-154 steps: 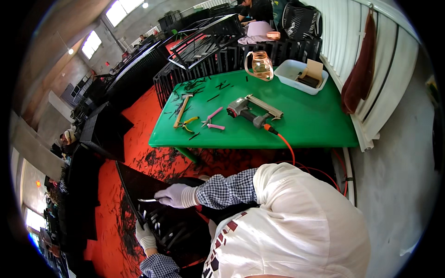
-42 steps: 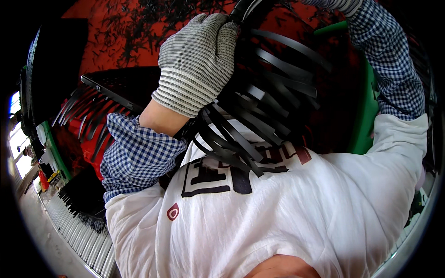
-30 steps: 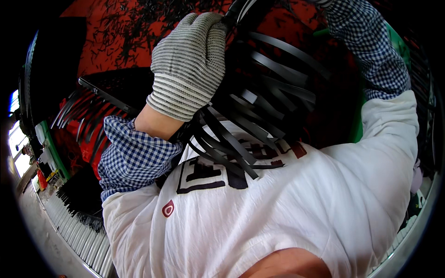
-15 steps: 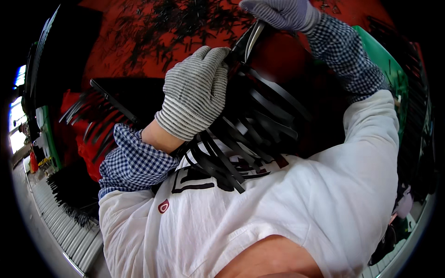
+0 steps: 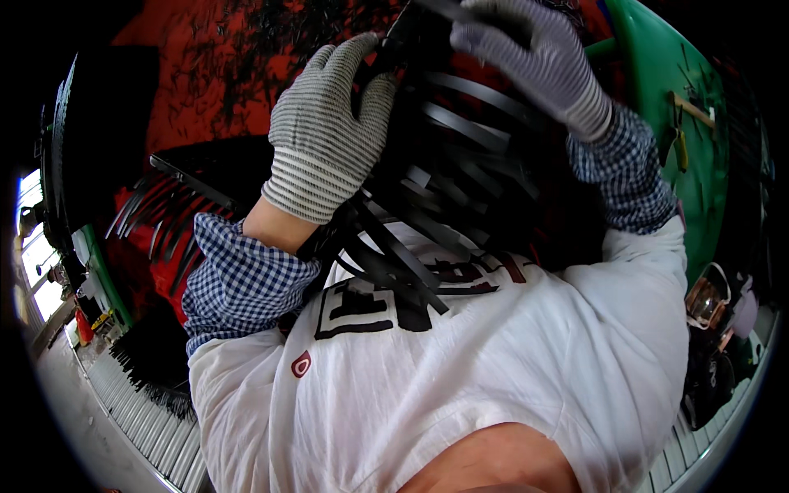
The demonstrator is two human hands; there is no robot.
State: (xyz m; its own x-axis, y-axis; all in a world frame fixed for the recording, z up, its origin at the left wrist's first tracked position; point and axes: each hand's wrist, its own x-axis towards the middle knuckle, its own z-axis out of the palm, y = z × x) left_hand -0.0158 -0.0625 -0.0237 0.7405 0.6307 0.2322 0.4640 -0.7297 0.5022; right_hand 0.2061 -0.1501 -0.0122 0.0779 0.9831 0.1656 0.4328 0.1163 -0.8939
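Observation:
My left hand (image 5: 329, 131), in a striped grey-and-white knit glove, is closed round a black bar (image 5: 400, 37) in front of my chest. Long flat black strips (image 5: 394, 263) hang from the bar toward my shirt. At the upper right, my gloved right hand (image 5: 534, 66) is slightly blurred. Its thumb and fingers are round a dark grey strip (image 5: 444, 8) that runs out past the top edge of the view. The far ends of the bar and this strip are hidden or cut off.
Cut black pieces lie scattered over a red surface (image 5: 193, 74) ahead. A second bar with thin black strips (image 5: 177, 209) lies at left. A green container (image 5: 699, 189) at right bears a yellow-handled tool (image 5: 681, 150). A black bristle brush (image 5: 156, 370) sits by pale metal tubes (image 5: 156, 427) at lower left.
My left hand has moved up and slightly left with the bar. My right hand has come down and turned, and more of the green container shows.

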